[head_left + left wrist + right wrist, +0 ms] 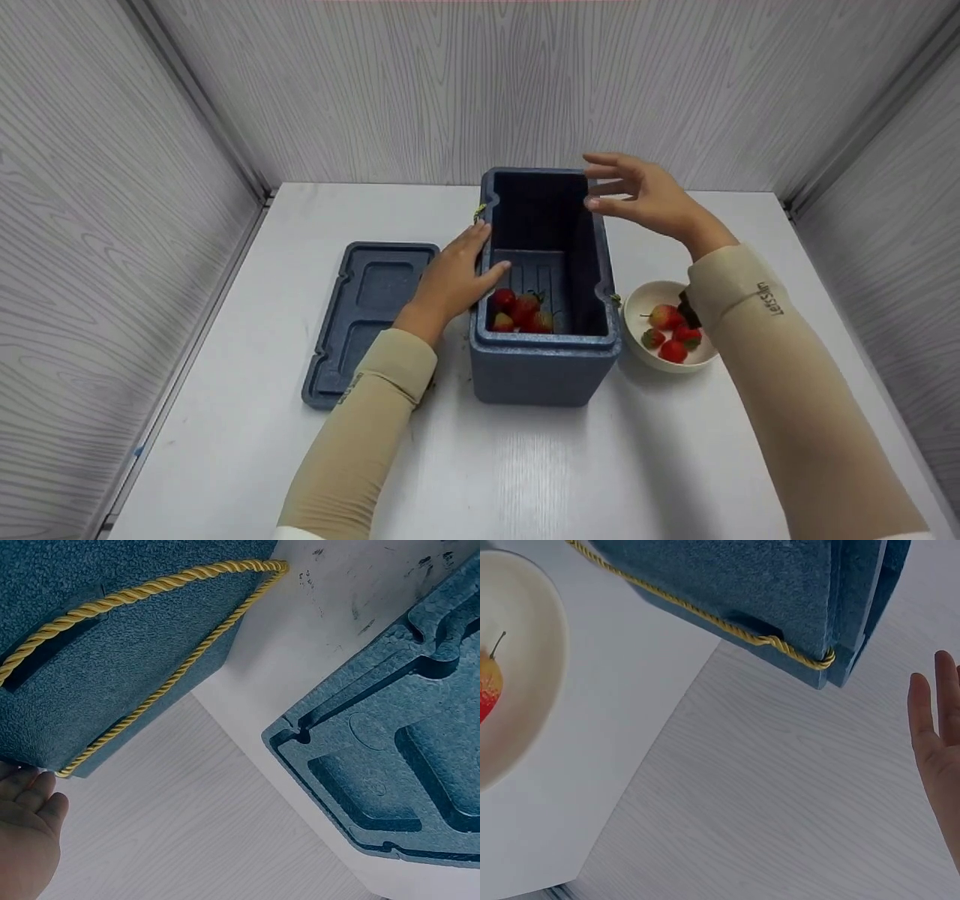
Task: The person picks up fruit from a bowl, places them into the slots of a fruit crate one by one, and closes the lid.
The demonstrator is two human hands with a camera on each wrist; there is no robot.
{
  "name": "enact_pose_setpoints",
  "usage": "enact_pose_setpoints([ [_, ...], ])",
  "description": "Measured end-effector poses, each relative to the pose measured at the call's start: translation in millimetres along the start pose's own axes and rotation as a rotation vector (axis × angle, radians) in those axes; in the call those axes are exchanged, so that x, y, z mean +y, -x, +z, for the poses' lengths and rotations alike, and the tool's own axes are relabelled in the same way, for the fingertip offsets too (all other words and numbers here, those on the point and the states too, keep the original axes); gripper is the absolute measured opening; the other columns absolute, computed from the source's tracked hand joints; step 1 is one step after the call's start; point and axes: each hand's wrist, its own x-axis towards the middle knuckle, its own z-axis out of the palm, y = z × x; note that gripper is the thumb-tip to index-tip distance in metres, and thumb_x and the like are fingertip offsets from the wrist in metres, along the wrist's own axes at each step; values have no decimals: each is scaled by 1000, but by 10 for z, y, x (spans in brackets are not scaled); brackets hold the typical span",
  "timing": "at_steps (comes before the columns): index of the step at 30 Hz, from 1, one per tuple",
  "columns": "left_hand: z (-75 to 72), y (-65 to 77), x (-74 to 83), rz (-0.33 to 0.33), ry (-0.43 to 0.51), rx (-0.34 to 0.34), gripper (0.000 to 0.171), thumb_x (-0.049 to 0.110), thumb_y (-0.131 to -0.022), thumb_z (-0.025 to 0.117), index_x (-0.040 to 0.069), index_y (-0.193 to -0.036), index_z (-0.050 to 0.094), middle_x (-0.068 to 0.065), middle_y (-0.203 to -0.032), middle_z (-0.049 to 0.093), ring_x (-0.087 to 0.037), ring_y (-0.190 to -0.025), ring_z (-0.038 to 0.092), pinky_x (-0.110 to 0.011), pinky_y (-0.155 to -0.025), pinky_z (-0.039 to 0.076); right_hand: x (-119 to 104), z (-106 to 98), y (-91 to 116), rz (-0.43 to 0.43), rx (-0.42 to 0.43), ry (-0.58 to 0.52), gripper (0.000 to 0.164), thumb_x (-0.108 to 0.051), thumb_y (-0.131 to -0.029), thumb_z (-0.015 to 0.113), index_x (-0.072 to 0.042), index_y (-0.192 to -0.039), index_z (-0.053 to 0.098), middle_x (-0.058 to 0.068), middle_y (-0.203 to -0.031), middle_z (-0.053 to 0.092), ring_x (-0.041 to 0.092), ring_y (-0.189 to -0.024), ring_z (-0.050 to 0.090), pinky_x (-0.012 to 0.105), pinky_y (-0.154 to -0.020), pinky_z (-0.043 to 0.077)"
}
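Observation:
A deep blue foam box point(546, 375) stands uncovered on the table, with several strawberries point(525, 307) in the near left part of its floor. My left hand point(457, 274) rests on the box's left rim, its thumb reaching over the inside; the left wrist view shows fingertips at the box's edge. Raised at the far right rim is my right hand point(645, 191), fingers spread and holding nothing. Right of the box sits a cream bowl point(637, 300) with several more strawberries point(673, 350); the right forearm overlaps part of it. One fruit point(489, 682) shows in the right wrist view.
A blue foam lid point(382, 285) with recessed panels lies on the white table point(517, 465), left of the box. Yellow twisted cords point(161, 586) hang along the box's sides. Wood-grain panels point(390, 90) wall in the table at the back and both sides.

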Motion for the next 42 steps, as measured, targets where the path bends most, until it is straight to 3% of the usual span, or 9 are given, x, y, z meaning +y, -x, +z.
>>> enact_pose_setpoints([
  [10, 3, 0, -10, -1, -11, 4, 71, 48, -96, 50, 10, -151, 27, -7, -155, 25, -22, -141, 23, -42, -113, 21, 134, -203, 172, 64, 77, 38, 64, -20, -90, 68, -15, -147, 40, 18, -142, 44, 35, -124, 48, 54, -100, 38],
  [25, -10, 14, -5, -11, 2, 1, 71, 48, -96, 51, 9, -151, 28, -6, -155, 24, -20, -141, 22, -42, -113, 20, 558, -445, 659, 187, 141, 100, 64, -22, -90, 68, -17, -148, 39, 18, -142, 44, 39, -124, 47, 59, -97, 38],
  [34, -18, 24, -5, -13, -2, -4, 71, 49, -96, 49, 11, -152, 27, -6, -155, 23, -20, -141, 21, -43, -113, 19, 794, -431, 846, 248, 118, 118, 64, -27, -92, 66, -15, -148, 38, 18, -140, 46, 38, -120, 51, 57, -97, 39],
  [42, -20, 30, -18, -18, -3, -1, 70, 49, -97, 49, 12, -152, 26, -6, -155, 23, -20, -142, 21, -42, -113, 19, 1030, -281, 1042, 290, 70, 95, 66, -27, -92, 66, -9, -148, 36, 24, -137, 46, 42, -118, 51, 59, -98, 38],
])
